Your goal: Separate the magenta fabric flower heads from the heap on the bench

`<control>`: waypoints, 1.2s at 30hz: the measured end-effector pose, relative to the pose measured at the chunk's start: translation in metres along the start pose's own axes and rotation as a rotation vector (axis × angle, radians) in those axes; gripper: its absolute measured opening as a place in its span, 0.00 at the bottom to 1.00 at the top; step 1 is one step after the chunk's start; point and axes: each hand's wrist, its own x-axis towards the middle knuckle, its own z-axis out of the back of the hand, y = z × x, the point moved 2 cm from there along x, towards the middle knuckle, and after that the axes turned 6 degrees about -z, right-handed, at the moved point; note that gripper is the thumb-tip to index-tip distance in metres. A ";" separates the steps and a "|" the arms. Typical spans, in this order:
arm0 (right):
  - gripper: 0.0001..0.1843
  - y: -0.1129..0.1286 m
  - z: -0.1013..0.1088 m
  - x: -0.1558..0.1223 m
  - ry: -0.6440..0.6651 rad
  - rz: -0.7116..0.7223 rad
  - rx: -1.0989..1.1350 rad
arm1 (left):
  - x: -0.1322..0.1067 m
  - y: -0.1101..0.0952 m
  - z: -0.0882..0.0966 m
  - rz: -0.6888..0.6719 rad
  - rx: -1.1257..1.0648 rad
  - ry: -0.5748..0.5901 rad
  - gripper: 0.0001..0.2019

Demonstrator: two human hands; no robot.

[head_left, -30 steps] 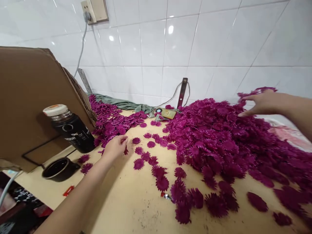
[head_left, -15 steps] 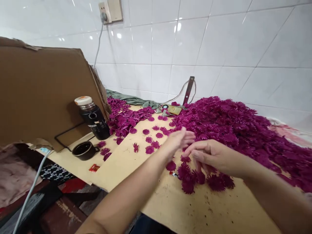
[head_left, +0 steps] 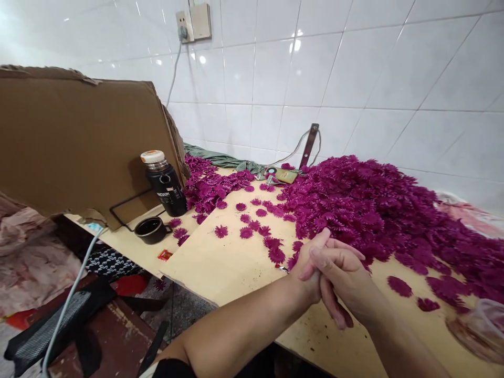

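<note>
My left hand (head_left: 315,258) and my right hand (head_left: 346,268) are pressed together above the front of the table. The right hand lies across the left near the base of its fingers, with its own fingers curled round it. The left fingers stretch out to the right, partly hidden behind the right hand. No flower is visible in either hand. Just behind them rises a big heap of magenta artificial flower heads (head_left: 366,199), petals spread like daisies. Several loose flower heads (head_left: 246,232) lie flat to the left of the hands.
A black vacuum flask (head_left: 167,189) and a black cup (head_left: 151,231) stand at left before a cardboard box (head_left: 79,142). A red wrapper (head_left: 165,255) lies near the table edge. A clear plastic container (head_left: 478,328) is at right. A white cable (head_left: 65,302) hangs at left.
My hands have come together, the right closing over the left, and moved a little right and down. Fewer flower heads show in front of them. The view has shifted slightly.
</note>
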 end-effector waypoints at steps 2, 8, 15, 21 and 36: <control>0.29 0.000 0.000 -0.001 0.037 0.069 0.021 | -0.001 -0.009 0.002 -0.052 0.149 -0.024 0.36; 0.22 -0.035 -0.006 0.020 0.147 0.211 -0.182 | 0.008 -0.055 0.088 -0.104 1.097 -0.288 0.13; 0.20 -0.052 0.031 0.049 -0.428 0.130 -0.533 | 0.007 -0.065 0.224 0.152 1.543 -0.586 0.13; 0.16 -0.050 0.034 0.038 -0.516 0.189 -0.591 | 0.006 -0.058 0.240 0.147 1.615 -0.585 0.12; 0.20 -0.030 0.029 0.022 -0.129 -0.007 0.508 | -0.041 -0.026 0.041 -0.942 1.139 -0.035 0.13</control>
